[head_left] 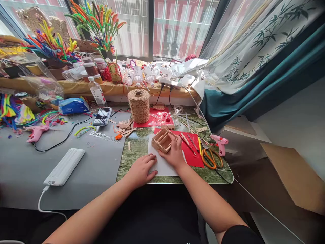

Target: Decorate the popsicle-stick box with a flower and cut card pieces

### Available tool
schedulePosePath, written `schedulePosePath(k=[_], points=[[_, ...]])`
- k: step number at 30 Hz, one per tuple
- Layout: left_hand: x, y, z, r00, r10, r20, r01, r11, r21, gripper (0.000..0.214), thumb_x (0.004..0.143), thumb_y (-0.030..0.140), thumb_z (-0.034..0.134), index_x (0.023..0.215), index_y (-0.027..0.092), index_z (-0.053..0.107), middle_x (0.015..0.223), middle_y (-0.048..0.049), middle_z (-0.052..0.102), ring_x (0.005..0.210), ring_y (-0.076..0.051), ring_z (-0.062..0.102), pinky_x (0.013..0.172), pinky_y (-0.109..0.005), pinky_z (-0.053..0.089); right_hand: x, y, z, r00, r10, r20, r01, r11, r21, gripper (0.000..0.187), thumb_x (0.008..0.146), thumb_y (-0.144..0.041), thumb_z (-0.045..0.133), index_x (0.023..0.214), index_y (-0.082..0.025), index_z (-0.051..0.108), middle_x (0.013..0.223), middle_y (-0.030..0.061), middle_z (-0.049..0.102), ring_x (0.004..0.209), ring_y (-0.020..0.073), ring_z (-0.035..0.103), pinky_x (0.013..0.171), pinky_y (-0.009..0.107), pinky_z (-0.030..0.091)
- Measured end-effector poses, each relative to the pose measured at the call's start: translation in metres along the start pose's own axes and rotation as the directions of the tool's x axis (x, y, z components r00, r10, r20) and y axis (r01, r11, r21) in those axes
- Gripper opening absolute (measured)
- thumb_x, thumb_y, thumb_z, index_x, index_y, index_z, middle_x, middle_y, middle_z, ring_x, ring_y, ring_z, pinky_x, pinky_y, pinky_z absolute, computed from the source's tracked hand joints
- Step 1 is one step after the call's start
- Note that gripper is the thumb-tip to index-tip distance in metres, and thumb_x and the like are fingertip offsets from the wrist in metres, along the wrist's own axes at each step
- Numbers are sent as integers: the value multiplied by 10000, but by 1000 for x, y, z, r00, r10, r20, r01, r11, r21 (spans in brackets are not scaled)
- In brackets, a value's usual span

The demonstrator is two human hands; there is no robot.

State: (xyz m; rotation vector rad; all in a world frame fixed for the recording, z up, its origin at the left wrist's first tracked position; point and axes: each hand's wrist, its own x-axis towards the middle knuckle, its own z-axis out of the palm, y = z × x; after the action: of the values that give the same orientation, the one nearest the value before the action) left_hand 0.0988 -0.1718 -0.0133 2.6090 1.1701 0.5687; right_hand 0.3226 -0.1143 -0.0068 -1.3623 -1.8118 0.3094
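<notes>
A small brown box [160, 142], seemingly made of craft sticks and twine with a divider inside, rests tilted over a white sheet [165, 167]. My right hand [174, 152] grips its right side, thumb at the near wall and fingers over the edge. My left hand [142, 168] lies on the left edge of the white sheet, thumb apart from the fingers, holding nothing. Under the sheet's right side is red paper [196, 159], bearing a yellow pen-like stick [199, 146] and several thin tools. Scissors with orange handles [212, 159] lie right of it.
A twine spool [138, 106] stands behind loose craft sticks [124, 128]. Pink glue guns lie at right [219, 144] and left [38, 132]. A phone [102, 117], a white power bank [64, 166] and cables occupy the left. Jars, bottles and pipe-cleaner flowers [101, 27] crowd the windowsill.
</notes>
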Motion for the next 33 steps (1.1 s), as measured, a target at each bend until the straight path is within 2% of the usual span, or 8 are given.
schedulePosePath(k=[10, 16, 17, 19, 21, 23, 26, 33], points=[[1, -4, 4, 999, 29, -15, -27, 995, 97, 482, 983, 434, 566, 1361, 144, 638, 1471, -137, 608, 1393, -303, 536, 1186, -465, 449, -6, -1, -4, 999, 37, -5, -37, 997, -72, 983, 720, -448, 868, 1532, -288, 337, 1454, 171, 356, 1402, 391, 417, 1110, 625, 452], [3, 26, -5, 997, -28, 65, 15, 980, 200, 457, 982, 381, 574, 1364, 139, 632, 1554, -170, 517, 1445, -321, 477, 1213, -479, 393, -4, 1, -1, 999, 24, -24, -26, 998, -56, 996, 723, -435, 866, 1540, -274, 319, 1434, 172, 374, 1399, 382, 422, 1111, 618, 449], [2, 33, -4, 995, -35, 96, 14, 979, 204, 534, 964, 432, 599, 1412, 141, 597, 1579, -185, 484, 1459, -335, 460, 1212, -482, 388, -5, 1, 0, 999, 24, -23, -26, 998, -53, 993, 729, -434, 862, 1543, -271, 317, 1429, 172, 376, 1393, 379, 428, 1112, 617, 449], [-1, 45, 2, 985, -30, 167, -7, 977, 215, 886, 843, 622, 695, 1542, 132, 459, 1630, -239, 388, 1500, -410, 388, 1213, -539, 363, -5, 2, 0, 999, 24, -27, -26, 998, -54, 996, 733, -436, 861, 1548, -265, 315, 1431, 174, 372, 1394, 381, 425, 1115, 622, 444], [-4, 51, 13, 975, -26, 221, -35, 963, 266, 1130, 740, 675, 760, 1613, 105, 326, 1660, -292, 292, 1525, -487, 306, 1210, -611, 322, -5, 1, -2, 999, 23, -29, -25, 998, -58, 1023, 729, -440, 865, 1562, -257, 298, 1444, 180, 364, 1415, 386, 402, 1124, 624, 438], [-6, 51, 25, 973, -33, 227, -50, 934, 353, 970, 845, 513, 720, 1619, 95, 312, 1656, -305, 292, 1521, -497, 312, 1202, -630, 313, -7, -1, -5, 1000, 19, -18, -20, 998, -59, 1060, 728, -439, 867, 1582, -254, 267, 1458, 184, 357, 1428, 384, 392, 1130, 618, 438], [-7, 46, 37, 986, -14, 164, -61, 894, 443, 652, 978, 242, 519, 1597, 102, 372, 1616, -282, 390, 1480, -446, 420, 1185, -584, 361, -17, -7, -12, 1000, 21, 2, -21, 998, -66, 1081, 729, -441, 869, 1595, -270, 247, 1469, 178, 354, 1424, 376, 407, 1138, 608, 440], [-7, 41, 42, 990, 53, 130, -111, 865, 489, 588, 984, 198, 477, 1556, 65, 443, 1564, -309, 451, 1411, -444, 515, 1134, -582, 432, -16, -9, -1, 999, 41, -5, -41, 994, -101, 1031, 729, -440, 868, 1566, -270, 292, 1443, 183, 364, 1390, 390, 444, 1107, 619, 464]])
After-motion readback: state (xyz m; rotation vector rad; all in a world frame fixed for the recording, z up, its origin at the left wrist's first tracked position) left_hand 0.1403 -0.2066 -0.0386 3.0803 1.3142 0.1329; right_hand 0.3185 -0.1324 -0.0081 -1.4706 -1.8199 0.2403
